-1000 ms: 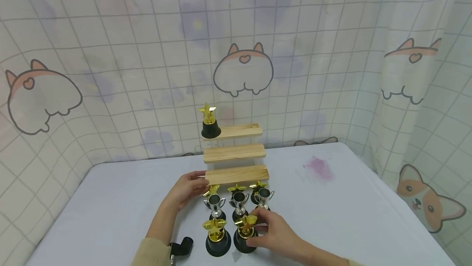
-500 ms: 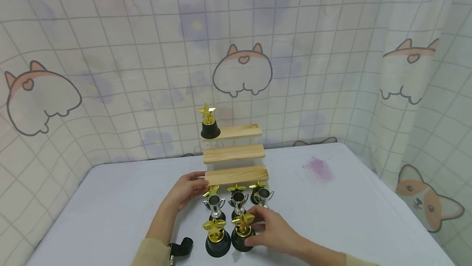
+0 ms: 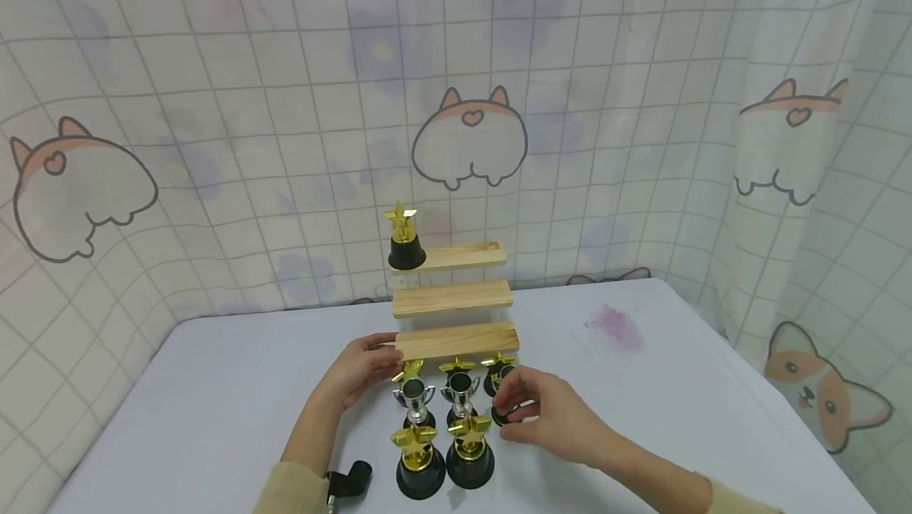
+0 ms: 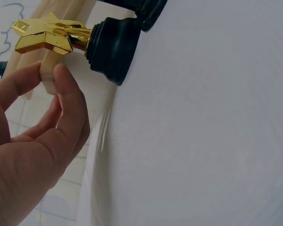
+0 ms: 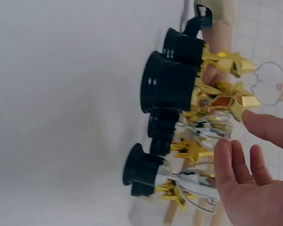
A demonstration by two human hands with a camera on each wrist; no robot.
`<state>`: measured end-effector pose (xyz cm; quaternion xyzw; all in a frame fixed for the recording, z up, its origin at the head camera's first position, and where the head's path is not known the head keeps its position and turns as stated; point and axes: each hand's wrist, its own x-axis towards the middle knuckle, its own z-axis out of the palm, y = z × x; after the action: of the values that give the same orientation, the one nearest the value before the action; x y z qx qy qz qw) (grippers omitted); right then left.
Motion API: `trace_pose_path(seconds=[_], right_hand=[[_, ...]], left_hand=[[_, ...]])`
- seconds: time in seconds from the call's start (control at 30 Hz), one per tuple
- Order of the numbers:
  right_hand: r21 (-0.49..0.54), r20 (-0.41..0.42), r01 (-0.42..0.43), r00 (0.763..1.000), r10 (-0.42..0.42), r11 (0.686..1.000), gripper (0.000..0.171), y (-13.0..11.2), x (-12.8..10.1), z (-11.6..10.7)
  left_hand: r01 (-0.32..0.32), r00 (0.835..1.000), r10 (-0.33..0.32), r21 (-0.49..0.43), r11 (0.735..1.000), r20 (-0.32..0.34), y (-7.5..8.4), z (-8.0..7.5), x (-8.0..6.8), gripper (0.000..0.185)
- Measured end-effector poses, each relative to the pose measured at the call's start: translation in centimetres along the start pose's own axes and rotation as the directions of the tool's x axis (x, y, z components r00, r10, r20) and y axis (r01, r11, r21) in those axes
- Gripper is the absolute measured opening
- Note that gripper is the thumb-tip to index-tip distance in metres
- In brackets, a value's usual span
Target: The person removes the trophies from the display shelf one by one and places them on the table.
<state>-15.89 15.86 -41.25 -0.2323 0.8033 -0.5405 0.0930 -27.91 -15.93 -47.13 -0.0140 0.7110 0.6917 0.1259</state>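
- Head view: I see my right hand [image 3: 549,411] beside the rightmost silver cup [image 3: 503,387] in the middle row, fingers loosely curled around it. I cannot tell from here whether they touch it. The cup stands upright, long axis vertical, on the side of my fingers toward the wooden step rack [image 3: 456,338]. My right hand is much the nearer to it.
- Head view: my left hand [image 3: 359,367] pinches the left end of the rack's lowest step. One gold star trophy [image 3: 404,241] stands on the top step. Two more gold star trophies [image 3: 469,451] stand in the front row on the white table [image 3: 641,411].
- Left wrist view: thumb and forefinger [image 4: 68,101] clamp the pale end of the wooden step [image 4: 49,77]; a gold star [image 4: 45,35] on a black base sits just beyond.
- Right wrist view: my fingers [image 5: 236,165] are spread and relaxed, holding nothing, just beside the nearest silver cup [image 5: 198,181]; whether they brush it I cannot tell.
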Motion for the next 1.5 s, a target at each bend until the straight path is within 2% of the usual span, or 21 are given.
trace_pose_path(seconds=[0.27, 0.47, 0.67, 0.9, 1.03, 1.2, 1.5], right_hand=[[-0.024, -0.02, 0.08, 0.997, -0.081, 0.997, 0.027, -1.6, 0.8, -1.0], [-0.04, -0.045, 0.117, 0.992, -0.119, 0.992, 0.022, -3.1, 2.9, -2.0], [0.026, -0.094, 0.065, 0.994, -0.063, 0.998, 0.022, -4.2, 5.7, -2.9], [0.175, -0.146, 0.011, 0.989, 0.015, 0.985, 0.027, -5.4, 9.2, -3.3], [0.171, -0.167, 0.034, 0.986, -0.005, 0.985, 0.026, -5.6, 11.5, -3.4], [0.139, -0.17, 0.015, 0.985, 0.008, 0.99, 0.027, -5.7, 14.5, -3.5], [0.127, -0.257, -0.014, 0.965, 0.047, 0.992, 0.03, -4.8, 19.1, -2.8]], left_hand=[[-0.002, 1.0, 0.002, -0.008, 1.0, 0.008, 0.0, -0.1, -0.1, 0.052], [0.003, 1.0, -0.002, -0.014, 1.0, 0.011, 0.0, -0.2, -0.1, 0.053], [-0.002, 1.0, 0.003, -0.022, 1.0, 0.02, 0.0, -0.2, 0.0, 0.053], [-0.003, 1.0, 0.004, -0.03, 1.0, 0.021, -0.2, -0.2, 0.1, 0.054], [0.003, 1.0, -0.003, -0.033, 0.999, 0.015, -0.3, -0.3, 0.2, 0.054], [0.016, 1.0, -0.016, -0.034, 0.999, 0.009, -0.3, -0.5, 0.3, 0.054], [0.02, 1.0, -0.019, -0.028, 0.999, 0.01, -0.1, -0.4, 0.2, 0.055]])
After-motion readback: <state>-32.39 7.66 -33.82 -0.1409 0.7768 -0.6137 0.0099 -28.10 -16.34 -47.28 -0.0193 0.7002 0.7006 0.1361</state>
